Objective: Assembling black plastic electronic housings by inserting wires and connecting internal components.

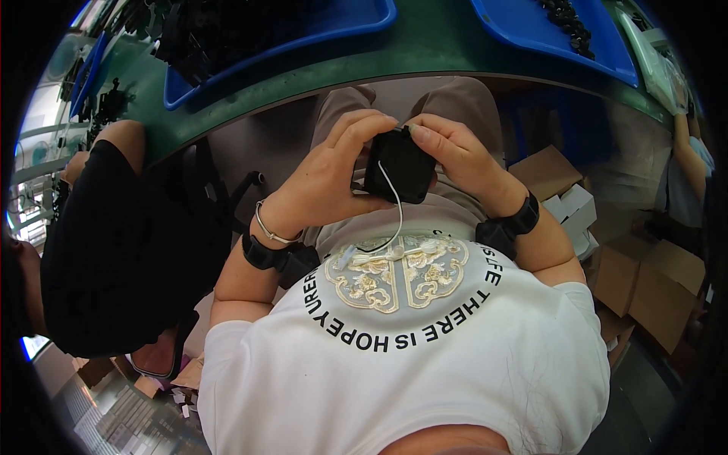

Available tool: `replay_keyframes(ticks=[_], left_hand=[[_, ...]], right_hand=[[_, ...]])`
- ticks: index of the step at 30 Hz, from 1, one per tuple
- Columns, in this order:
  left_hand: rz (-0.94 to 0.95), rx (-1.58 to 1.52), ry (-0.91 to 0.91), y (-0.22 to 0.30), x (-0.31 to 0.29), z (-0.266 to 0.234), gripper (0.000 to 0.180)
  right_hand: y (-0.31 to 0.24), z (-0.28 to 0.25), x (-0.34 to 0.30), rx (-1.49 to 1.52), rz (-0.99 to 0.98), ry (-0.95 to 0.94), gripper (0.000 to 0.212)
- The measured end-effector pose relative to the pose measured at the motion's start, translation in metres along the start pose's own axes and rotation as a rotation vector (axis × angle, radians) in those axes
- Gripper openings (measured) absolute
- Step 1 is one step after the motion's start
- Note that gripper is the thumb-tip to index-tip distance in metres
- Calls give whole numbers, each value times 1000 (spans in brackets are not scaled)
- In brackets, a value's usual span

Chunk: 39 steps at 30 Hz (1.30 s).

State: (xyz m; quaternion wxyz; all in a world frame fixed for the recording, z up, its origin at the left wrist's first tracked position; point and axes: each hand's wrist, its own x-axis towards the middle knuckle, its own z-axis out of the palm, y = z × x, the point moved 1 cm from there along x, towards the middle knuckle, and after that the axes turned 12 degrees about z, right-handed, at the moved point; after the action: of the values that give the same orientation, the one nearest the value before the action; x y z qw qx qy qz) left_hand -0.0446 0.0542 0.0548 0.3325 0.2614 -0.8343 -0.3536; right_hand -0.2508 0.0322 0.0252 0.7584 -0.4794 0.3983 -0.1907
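Over my lap I hold a black square plastic case [408, 168], with a hand on each side. My left hand [334, 171] is closed on its left edge, fingers along the top corner and thumb low. My right hand [460, 155] grips the upper right corner, its thumb on the near face and its other fingers mostly hidden behind. A thin white cable [399, 205] comes out of the case's face and hangs down against my shirt, ending in a small pale connector [347, 256].
Ahead is a green table [303, 86] with a blue tray [334, 32] of black parts and another blue tray [523, 38] holding small black pieces. A person in black [129, 243] sits close on my left. Cardboard boxes [629, 273] stand on the right; another person's arm [686, 163] shows beyond.
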Motion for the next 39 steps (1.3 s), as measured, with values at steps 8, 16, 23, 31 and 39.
replay_keyframes(ticks=[8, 16, 23, 31, 39], left_hand=[[173, 20, 73, -3, -1, 6, 77], [214, 45, 88, 1, -1, 5, 72], [218, 53, 43, -1, 0, 12, 71], [248, 74, 70, -2, 4, 13, 62], [254, 91, -13, -1, 5, 14, 67]], right_hand=[[6, -2, 0, 22, -37, -95, 36], [-13, -20, 0, -235, -330, -7, 30], [-15, -19, 4, -164, -93, -122, 24], [-22, -8, -8, 34, 28, -95, 19], [-10, -9, 2, -153, 50, -68, 27]])
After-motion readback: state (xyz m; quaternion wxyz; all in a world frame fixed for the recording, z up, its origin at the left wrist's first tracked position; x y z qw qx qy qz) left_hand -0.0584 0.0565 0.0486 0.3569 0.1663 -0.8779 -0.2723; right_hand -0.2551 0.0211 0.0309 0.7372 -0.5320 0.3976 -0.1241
